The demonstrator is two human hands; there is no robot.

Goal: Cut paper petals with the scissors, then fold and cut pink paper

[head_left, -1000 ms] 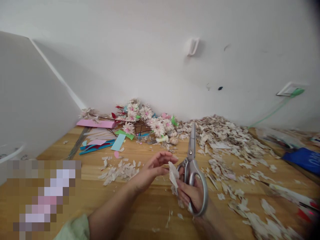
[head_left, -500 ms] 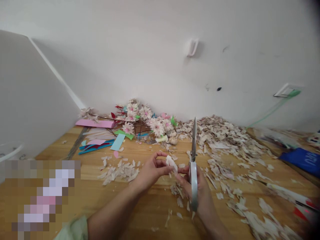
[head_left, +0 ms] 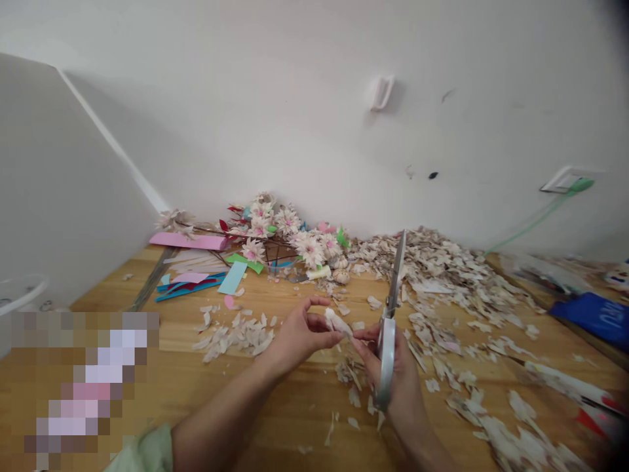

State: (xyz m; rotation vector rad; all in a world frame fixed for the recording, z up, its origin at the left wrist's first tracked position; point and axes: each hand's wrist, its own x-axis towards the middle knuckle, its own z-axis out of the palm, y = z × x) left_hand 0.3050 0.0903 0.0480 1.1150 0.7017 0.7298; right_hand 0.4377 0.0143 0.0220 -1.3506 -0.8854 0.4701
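My left hand (head_left: 295, 337) pinches a small whitish paper piece (head_left: 337, 321) between thumb and fingers above the wooden table (head_left: 275, 419). My right hand (head_left: 393, 373) grips silver scissors (head_left: 390, 314) by the handles, blades together and pointing up and away. The fingertips of my right hand also touch the paper piece. Small paper scraps (head_left: 351, 383) lie on the table right under both hands.
A large heap of pale paper cuttings (head_left: 442, 269) spreads to the right. Paper flowers (head_left: 285, 233) and coloured paper strips (head_left: 196, 282) lie at the back left by the white wall. A blue item (head_left: 597, 314) sits at the right edge. A smaller scrap pile (head_left: 236, 334) lies left.
The scissors turned from flat-on to edge-on and tilted right. My left hand closed on the paper piece, which moved from my right fingers up between both hands.
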